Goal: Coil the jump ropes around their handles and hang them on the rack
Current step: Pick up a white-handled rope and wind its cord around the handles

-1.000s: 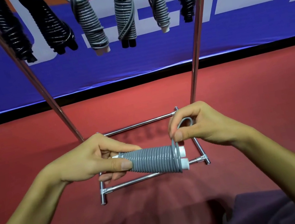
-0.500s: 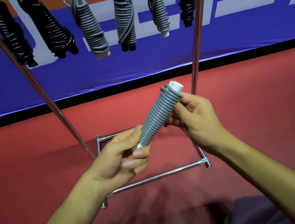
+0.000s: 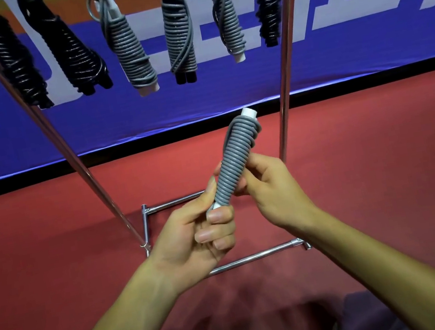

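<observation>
A blue banner [image 3: 337,62] with white lettering fills the top of the view from 9 to 3 o'clock, and a red floor [image 3: 51,252] spreads below it. A chrome rack [image 3: 283,60] stands on that floor: one upright slants up toward 11 o'clock, the other rises toward 1 o'clock, and its base bars form a frame near the centre, partly behind the hands.

Six coiled ropes hang in a row along 12 o'clock: three black bundles [image 3: 71,51], two at 11 o'clock and one beside the right upright, and three grey bundles [image 3: 129,49] between them, their lower ends free in the air.

At the centre, the grey coiled jump rope [image 3: 234,159] is held tilted, its white handle tip pointing toward 1 o'clock and its lower end toward 7 o'clock. The left hand [image 3: 194,236] sits at the bundle's 7 o'clock end, fingers curled round the bottom with the thumb laid along the coils. The right hand [image 3: 270,190] lies at the bundle's 4 o'clock side, fingers wrapped behind the middle of the coils and gripping it. The top third of the bundle stands clear above both hands.
</observation>
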Motion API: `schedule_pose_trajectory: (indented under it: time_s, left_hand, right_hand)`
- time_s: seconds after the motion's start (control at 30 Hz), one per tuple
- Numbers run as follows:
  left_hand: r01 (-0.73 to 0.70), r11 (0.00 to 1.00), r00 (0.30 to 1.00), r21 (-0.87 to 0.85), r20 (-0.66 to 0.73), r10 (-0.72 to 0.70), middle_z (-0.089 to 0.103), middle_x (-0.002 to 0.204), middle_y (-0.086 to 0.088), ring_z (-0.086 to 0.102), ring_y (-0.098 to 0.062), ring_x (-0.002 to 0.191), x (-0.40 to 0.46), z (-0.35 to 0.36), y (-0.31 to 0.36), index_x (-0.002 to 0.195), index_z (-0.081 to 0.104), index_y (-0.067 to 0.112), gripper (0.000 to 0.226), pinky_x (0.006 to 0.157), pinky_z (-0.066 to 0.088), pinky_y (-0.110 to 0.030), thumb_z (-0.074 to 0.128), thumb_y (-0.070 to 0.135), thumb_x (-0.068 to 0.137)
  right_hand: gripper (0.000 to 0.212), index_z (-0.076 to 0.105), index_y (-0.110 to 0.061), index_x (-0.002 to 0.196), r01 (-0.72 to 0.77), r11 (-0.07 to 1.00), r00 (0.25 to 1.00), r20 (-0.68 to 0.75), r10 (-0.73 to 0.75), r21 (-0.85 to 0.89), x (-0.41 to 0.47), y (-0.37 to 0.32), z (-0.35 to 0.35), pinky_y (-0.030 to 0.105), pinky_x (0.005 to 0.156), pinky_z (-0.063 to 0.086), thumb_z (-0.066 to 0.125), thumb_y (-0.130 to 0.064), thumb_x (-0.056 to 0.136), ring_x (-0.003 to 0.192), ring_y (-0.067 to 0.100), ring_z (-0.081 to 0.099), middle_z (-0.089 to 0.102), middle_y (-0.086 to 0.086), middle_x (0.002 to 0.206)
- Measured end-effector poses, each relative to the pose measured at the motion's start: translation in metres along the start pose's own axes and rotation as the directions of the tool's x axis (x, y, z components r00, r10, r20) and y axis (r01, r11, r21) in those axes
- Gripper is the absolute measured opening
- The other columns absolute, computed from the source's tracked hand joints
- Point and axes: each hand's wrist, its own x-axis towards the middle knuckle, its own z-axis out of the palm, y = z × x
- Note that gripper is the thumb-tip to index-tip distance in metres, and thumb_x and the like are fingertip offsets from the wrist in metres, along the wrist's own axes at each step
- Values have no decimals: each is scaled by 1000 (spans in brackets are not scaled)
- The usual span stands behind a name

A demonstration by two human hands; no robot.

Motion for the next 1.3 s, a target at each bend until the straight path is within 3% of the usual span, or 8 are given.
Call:
schedule_pose_trajectory:
  time_s: [0.1,0.3,0.43,0.57,0.8,0.97,1.1,1.3]
  left_hand:
    - [-34,997,991,73,-129,43,40,60,9,33,-2,36,0,9,1,115,60,13,28,45,38,-18,60,38,103]
    - [-84,986,976,147,-190,111,38,61,7,31,0,36,-6,14,6,110,69,16,26,44,39,-18,56,36,99]
    - [-126,904,958,409,-187,218,44,64,1,32,-4,41,-9,9,12,89,81,21,27,49,41,-22,60,36,97]
    - [-177,725,934,665,-118,336,54,66,-11,43,-14,46,-12,0,17,112,78,7,32,53,50,-30,67,34,99]
    - [-111,667,936,737,-148,319,69,71,-24,61,-27,44,-14,-3,23,124,43,10,47,52,52,-29,72,32,95]
    - [-156,632,929,759,-104,354,73,80,-31,69,-32,51,-15,4,22,138,42,19,52,55,58,-32,67,28,94]
    - [-143,617,931,773,-105,348,74,83,-32,70,-31,52,-15,1,23,118,43,3,40,56,60,-33,65,27,96]
    - [-186,591,918,785,-76,389,72,80,-35,70,-32,54,-17,-2,27,103,47,6,29,58,60,-33,67,25,94]
  right_hand:
    - [25,69,2,103,-47,994,999,31,44,96,1,1,-3,67,93,51,53,-16,100,87,27,61,68,28,92]
    - [21,71,-5,117,-117,973,979,188,78,202,-3,-5,-14,38,100,56,56,-1,104,104,23,70,74,12,105]
    - [38,69,-7,126,-171,956,954,284,100,239,-6,-11,-16,59,114,43,60,-8,89,100,17,70,77,2,96]
    - [39,75,-11,118,-185,922,976,174,131,341,-8,-7,-11,56,99,45,75,-32,85,114,37,67,74,16,119]
    - [42,69,6,112,-211,794,976,163,143,570,-12,-1,1,36,95,55,76,-11,74,104,30,67,72,19,104]
    - [31,67,6,112,-215,736,977,149,154,642,-14,-3,5,37,98,53,60,-1,82,112,25,68,73,16,111]
    - [34,70,3,113,-223,748,975,153,163,625,-14,-4,6,38,99,53,65,-4,81,108,31,68,72,20,106]
    - [38,71,-10,123,-281,764,959,190,208,581,-21,-2,9,36,89,53,60,-10,87,105,27,68,72,16,108]
